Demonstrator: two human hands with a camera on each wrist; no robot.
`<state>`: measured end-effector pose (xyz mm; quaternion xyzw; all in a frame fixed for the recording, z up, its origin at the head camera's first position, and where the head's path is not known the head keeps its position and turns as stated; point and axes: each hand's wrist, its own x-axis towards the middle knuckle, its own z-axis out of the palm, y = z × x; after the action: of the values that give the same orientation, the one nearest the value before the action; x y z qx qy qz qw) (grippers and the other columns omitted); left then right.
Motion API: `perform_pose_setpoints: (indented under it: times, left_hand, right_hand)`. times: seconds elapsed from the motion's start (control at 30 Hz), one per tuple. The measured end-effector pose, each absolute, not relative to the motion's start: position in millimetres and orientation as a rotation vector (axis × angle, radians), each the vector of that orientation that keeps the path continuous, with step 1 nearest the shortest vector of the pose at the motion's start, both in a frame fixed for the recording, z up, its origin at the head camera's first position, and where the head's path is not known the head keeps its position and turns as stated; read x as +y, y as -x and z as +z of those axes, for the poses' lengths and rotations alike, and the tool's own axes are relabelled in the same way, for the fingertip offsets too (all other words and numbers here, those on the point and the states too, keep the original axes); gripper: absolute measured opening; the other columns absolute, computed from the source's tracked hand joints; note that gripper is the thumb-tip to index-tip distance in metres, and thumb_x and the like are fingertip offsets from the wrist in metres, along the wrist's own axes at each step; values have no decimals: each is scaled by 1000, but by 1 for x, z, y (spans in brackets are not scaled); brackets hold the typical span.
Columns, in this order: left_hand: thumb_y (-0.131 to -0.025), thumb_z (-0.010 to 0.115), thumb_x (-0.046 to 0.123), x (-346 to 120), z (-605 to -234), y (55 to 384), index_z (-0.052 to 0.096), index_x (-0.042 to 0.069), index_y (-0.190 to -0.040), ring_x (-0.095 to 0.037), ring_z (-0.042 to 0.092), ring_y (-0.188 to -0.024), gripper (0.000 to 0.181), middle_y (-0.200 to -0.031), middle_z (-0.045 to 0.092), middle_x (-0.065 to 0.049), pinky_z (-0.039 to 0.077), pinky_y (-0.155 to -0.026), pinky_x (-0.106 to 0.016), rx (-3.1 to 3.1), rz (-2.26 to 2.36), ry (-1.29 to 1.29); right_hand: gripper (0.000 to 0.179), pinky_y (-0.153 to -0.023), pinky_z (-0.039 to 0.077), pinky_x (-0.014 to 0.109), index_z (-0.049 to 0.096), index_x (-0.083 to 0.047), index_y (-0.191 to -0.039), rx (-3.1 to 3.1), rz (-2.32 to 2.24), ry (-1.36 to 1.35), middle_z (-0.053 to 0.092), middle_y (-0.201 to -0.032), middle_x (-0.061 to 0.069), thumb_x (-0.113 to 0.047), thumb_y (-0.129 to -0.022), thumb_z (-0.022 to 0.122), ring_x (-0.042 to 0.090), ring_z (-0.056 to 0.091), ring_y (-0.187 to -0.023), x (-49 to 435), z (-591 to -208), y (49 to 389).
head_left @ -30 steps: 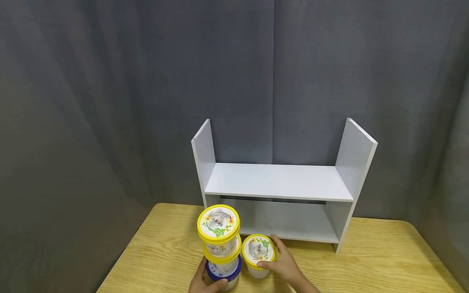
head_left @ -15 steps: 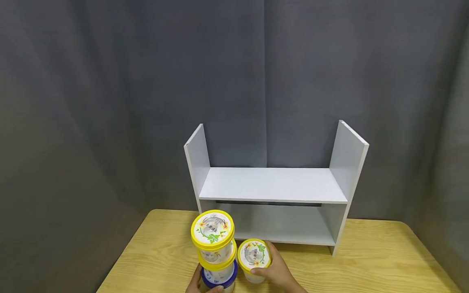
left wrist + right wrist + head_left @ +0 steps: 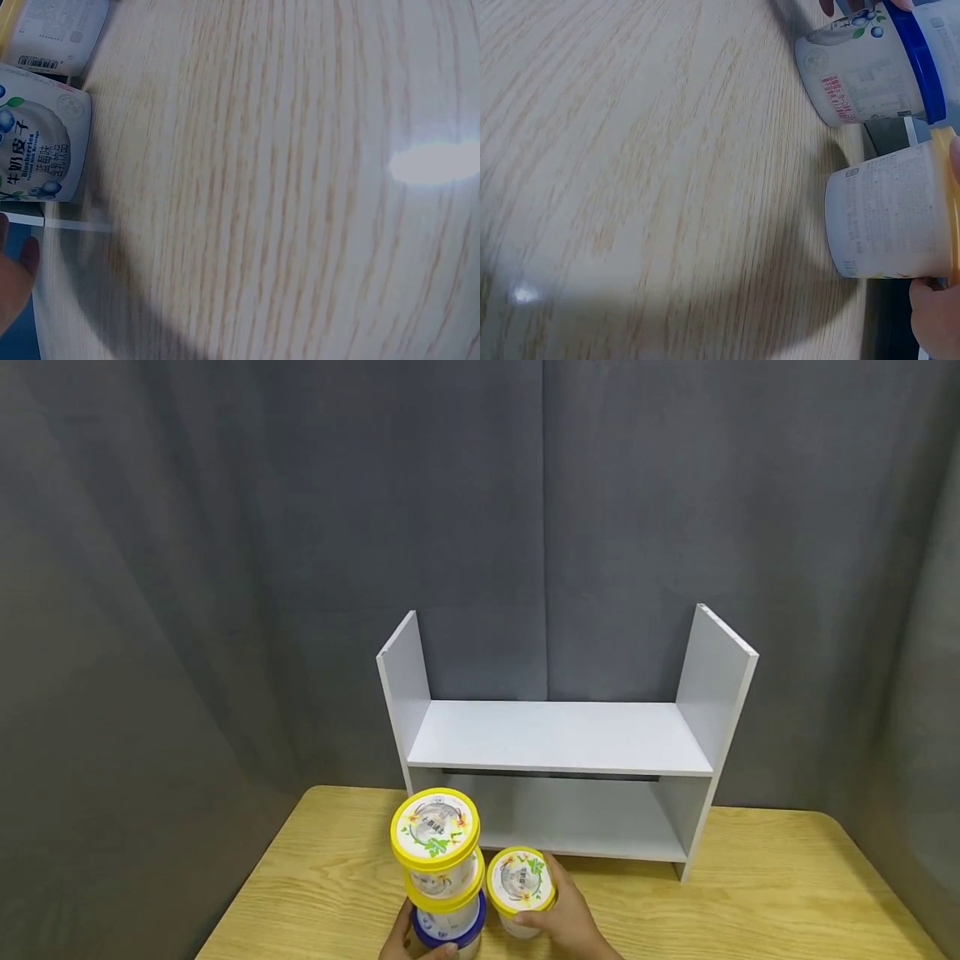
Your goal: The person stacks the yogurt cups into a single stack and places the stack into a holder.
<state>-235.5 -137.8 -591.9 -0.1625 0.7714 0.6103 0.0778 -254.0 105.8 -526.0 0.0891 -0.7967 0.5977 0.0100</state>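
Three round tubs form a stack in the head view: a yellow-lidded top tub (image 3: 435,827), a yellow-lidded middle tub (image 3: 450,903) and a blue-lidded tub (image 3: 450,927) at the bottom. My left hand (image 3: 397,943) grips the bottom one around its sides, thumb in front. Just right of the stack, my right hand (image 3: 572,917) holds a single yellow-lidded tub (image 3: 519,881) by its lid and side. The right wrist view has this tub (image 3: 889,214) standing close beside the blueberry-printed tub (image 3: 866,67). Only part of my left hand (image 3: 13,289) shows in the left wrist view.
Behind the tubs stands a white two-tier shelf (image 3: 558,735) with raised side panels. The wooden table (image 3: 322,877) extends to both sides. A dark grey curtain (image 3: 480,527) hangs at the back and along the sides.
The head view has shifted slightly, moving the whole scene a little left and down. Both hands keep their hold, and the tubs stay in place relative to the shelf.
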Motion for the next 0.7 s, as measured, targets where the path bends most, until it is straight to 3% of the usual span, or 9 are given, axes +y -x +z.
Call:
perform_pose_setpoints:
  times: [0.33, 0.7]
  left_hand:
    - [-45, 75, 57, -138, -586, 234, 16, 12, -138, -44, 31, -114, 119, -131, 34, -16, 30, -89, -57, 2430, 1754, 416]
    - [-43, 72, 61, -137, -591, 235, 15, 12, -138, -48, 29, -113, 122, -134, 29, -20, 32, -88, -56, 2451, 1713, 450]
  right_hand:
    - [106, -96, 24, 54, 25, 11, -129, -2522, 1770, -153, 31, -128, 30, -25, -47, 83, 44, 29, -116, 103, -521, 250]
    - [107, -94, 31, 49, 25, 9, -130, -2573, 1738, -135, 35, -127, 27, -31, -48, 81, 39, 36, -114, 111, -507, 245]
